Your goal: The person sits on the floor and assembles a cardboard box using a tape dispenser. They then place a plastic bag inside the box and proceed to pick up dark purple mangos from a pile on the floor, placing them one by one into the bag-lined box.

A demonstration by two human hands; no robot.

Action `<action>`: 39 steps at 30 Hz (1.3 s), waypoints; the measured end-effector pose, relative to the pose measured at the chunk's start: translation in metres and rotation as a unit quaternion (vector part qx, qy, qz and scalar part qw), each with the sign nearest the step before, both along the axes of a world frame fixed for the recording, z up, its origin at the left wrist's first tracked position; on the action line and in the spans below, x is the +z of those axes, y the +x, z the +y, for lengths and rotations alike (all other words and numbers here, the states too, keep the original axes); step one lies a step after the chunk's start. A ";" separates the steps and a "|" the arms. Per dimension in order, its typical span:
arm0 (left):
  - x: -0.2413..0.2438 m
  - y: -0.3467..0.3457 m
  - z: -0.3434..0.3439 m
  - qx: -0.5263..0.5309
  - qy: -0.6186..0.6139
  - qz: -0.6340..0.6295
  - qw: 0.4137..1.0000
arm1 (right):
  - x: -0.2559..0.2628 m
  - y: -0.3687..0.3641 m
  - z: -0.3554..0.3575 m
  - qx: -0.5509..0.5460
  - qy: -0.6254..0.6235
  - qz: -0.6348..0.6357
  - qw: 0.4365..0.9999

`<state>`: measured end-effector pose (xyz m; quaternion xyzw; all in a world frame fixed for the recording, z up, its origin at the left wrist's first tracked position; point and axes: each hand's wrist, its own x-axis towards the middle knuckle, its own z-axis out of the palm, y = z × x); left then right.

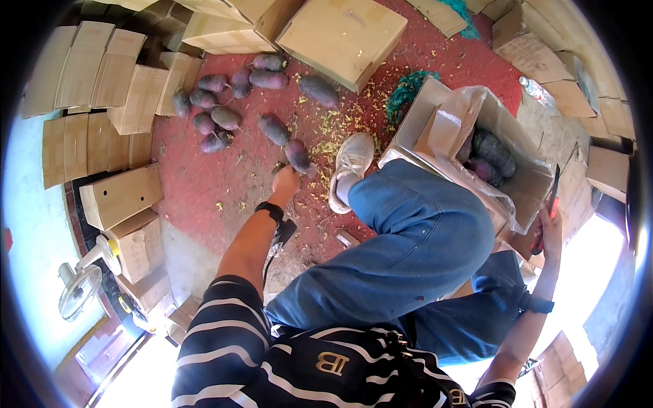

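My left hand [286, 182] reaches down to the red floor, against the lower end of a purple radish [297, 155]. Its fingers are mostly hidden, so I cannot tell whether they grip it. Just beyond lies another dark purple radish [274, 129]. Off to the right, my right hand [551, 234] is closed around a knife [553, 206] with a red and black handle, its dark blade pointing away from me. Beside that hand stands an open cardboard box [530, 196] lined with clear plastic. Several dark radishes [494, 153] lie inside it.
More radishes [214, 115] are spread across the floor at the upper left. A closed carton [342, 38] stands ahead, and stacked cartons [122, 199] line the left. Green netting [408, 94] lies by the box. A plastic bottle [536, 91] and a fan [81, 290] are farther out.
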<state>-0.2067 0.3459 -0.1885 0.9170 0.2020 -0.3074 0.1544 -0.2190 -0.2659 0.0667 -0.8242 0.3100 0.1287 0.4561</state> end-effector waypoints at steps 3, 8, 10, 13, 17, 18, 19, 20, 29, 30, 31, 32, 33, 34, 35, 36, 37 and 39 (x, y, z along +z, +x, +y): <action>-0.022 -0.028 0.020 -0.061 -0.008 0.036 0.997 | -0.005 -0.002 -0.009 0.027 0.008 -0.001 1.000; -0.029 -0.066 0.054 -0.004 -0.035 0.091 0.995 | -0.002 0.007 0.012 0.030 0.024 -0.006 0.999; -0.024 -0.061 0.051 -0.008 -0.048 0.125 0.991 | 0.003 0.002 0.006 0.020 0.018 -0.013 1.000; -0.029 -0.056 0.049 -0.033 -0.027 0.059 0.997 | 0.000 -0.004 -0.003 -0.007 0.023 -0.012 1.000; -0.043 -0.061 0.076 -0.053 -0.086 -0.062 0.993 | -0.017 0.011 0.002 0.011 0.050 -0.038 0.998; -0.040 -0.055 0.058 -0.057 -0.089 -0.042 0.994 | -0.015 0.012 0.006 -0.003 0.060 -0.034 0.998; -0.028 -0.036 0.034 -0.067 -0.094 -0.021 0.993 | -0.010 0.007 0.002 -0.003 0.028 -0.024 0.999; -0.013 -0.016 0.014 -0.035 -0.119 -0.009 0.992 | -0.008 0.004 -0.001 0.004 0.009 -0.012 1.000; 0.254 0.104 -0.207 -0.197 -0.390 -0.293 0.851 | -0.001 0.001 0.008 0.010 -0.027 -0.016 0.999; 0.276 0.116 -0.227 -0.281 -0.389 -0.268 0.836 | 0.001 0.005 0.009 0.014 -0.046 -0.004 0.999; 0.292 0.128 -0.248 -0.364 -0.388 -0.240 0.812 | -0.001 0.005 0.007 0.024 -0.040 -0.026 0.999; 0.300 0.139 -0.273 -0.447 -0.364 -0.225 0.786 | -0.007 0.003 0.004 0.033 -0.035 -0.049 0.998; 0.302 0.151 -0.296 -0.525 -0.338 -0.206 0.753 | -0.012 0.002 0.002 0.042 -0.029 -0.070 0.996; 0.288 0.165 -0.315 -0.595 -0.290 -0.190 0.725 | -0.013 0.003 0.002 0.045 -0.038 -0.071 0.996; 0.267 0.175 -0.332 -0.659 -0.241 -0.171 0.692 | -0.014 0.004 0.002 0.047 -0.046 -0.070 0.995; 0.252 0.182 -0.346 -0.694 -0.197 -0.119 0.682 | -0.013 0.005 0.002 0.048 -0.052 -0.070 0.995; 0.238 0.184 -0.359 -0.725 -0.154 -0.066 0.668 | -0.013 0.004 0.001 0.048 -0.060 -0.067 0.995; 0.220 0.179 -0.371 -0.766 -0.083 -0.032 0.637 | -0.013 0.003 0.002 0.045 -0.063 -0.058 0.995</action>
